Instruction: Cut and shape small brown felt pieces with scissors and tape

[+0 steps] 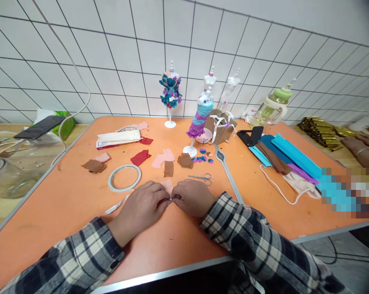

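At the lower centre of the frame, a small pale pink piece of thin, crinkled sheet (167,185) lies between the fingertips of the left hand (143,207) and the right hand (194,197), just above the orange table (150,253). Each hand is closed in a small pinch, thumb against curled fingers, and the two meet at the near edge of the piece; the knuckles cover exactly how much each has hold of. Whether it is cloth or crepe paper is too small to tell, but it looks flimsy, so pulling the pinches apart unevenly could tear or crease it. Left of centre, a narrow white strip (117,205) runs from the table toward the left hand, below a flat white ring-shaped roll of tape (110,179); if the strip is sticky, the left hand could catch it and drag it along. Right of centre, small silver scissors (199,177) rest just beyond the right hand, their blades pointing left, so a careless forward reach might nudge them or meet the tips. A loose stack of brown squares (186,160) farther up could scatter under a sweeping sleeve. Behind it, a white dress-form stand wrapped in blue and purple (199,118) looks top-heavy on its thin stem and round base, and would probably tip if an arm brushed it.
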The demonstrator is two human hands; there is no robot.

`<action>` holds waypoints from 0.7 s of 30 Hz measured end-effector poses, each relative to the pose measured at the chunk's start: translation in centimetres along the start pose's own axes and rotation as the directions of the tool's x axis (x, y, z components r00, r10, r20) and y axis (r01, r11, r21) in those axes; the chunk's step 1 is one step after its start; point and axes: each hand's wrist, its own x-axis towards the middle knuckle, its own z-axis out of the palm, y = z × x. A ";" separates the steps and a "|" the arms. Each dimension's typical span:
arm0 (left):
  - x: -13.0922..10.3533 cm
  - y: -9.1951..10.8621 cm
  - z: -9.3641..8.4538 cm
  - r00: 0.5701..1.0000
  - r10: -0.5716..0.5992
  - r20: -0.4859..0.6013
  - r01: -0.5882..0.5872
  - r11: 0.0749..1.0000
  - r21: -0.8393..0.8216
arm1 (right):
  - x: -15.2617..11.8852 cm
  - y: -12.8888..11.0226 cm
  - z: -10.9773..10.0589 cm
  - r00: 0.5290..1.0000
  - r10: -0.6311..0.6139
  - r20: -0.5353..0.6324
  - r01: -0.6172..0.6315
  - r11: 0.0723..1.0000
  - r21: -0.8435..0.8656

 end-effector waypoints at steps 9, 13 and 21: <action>0.2 -0.1 0.1 0.999 0.007 0.053 -0.008 1.000 0.027 | -0.2 0.4 -0.4 0.998 0.020 -0.055 -0.017 0.999 0.042; 0.2 -0.1 0.1 0.999 0.017 0.043 -0.018 1.000 0.019 | 0.0 0.4 0.0 1.000 -0.008 -0.021 0.008 1.000 0.016; 0.2 0.0 0.2 0.999 0.018 0.027 -0.020 0.998 0.063 | 0.0 -0.3 0.0 0.999 0.037 0.026 -0.036 0.998 -0.045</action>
